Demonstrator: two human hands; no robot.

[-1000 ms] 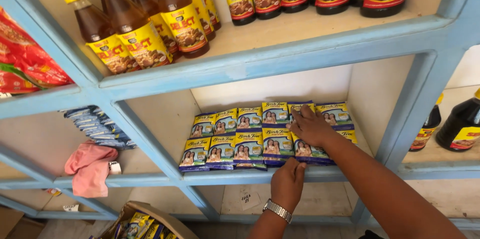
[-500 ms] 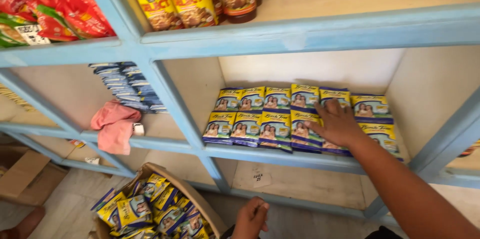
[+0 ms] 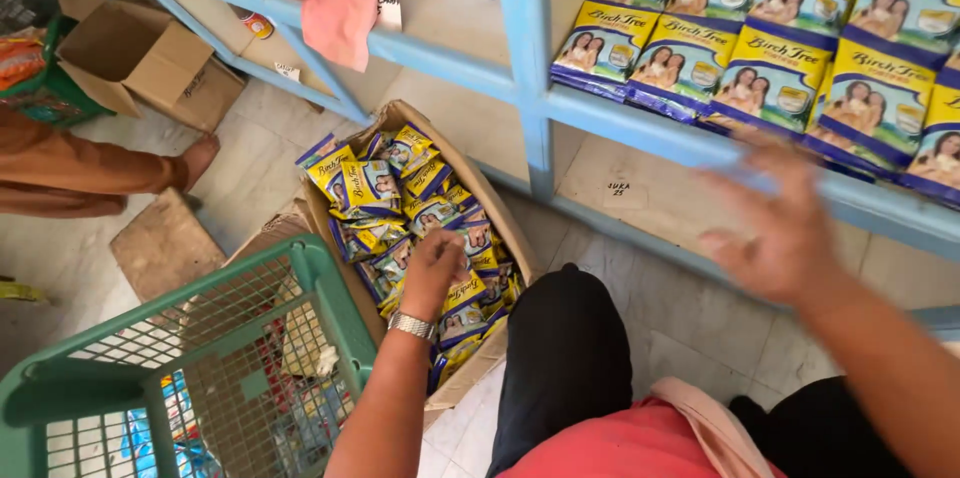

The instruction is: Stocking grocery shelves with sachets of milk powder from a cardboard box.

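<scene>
While left hand digs into the packets in the cardboard box, grip hidden, right hand hovers blurred, fingers spread, empty, below the shelf.

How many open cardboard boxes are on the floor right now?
2. The packet-filled box sits below the blue shelf, with the left hand reaching into it; the plain box is upper left. Others may be hidden.

My left hand fits down into the open box. A green basket crowds it close. Above the packets is open.
</scene>
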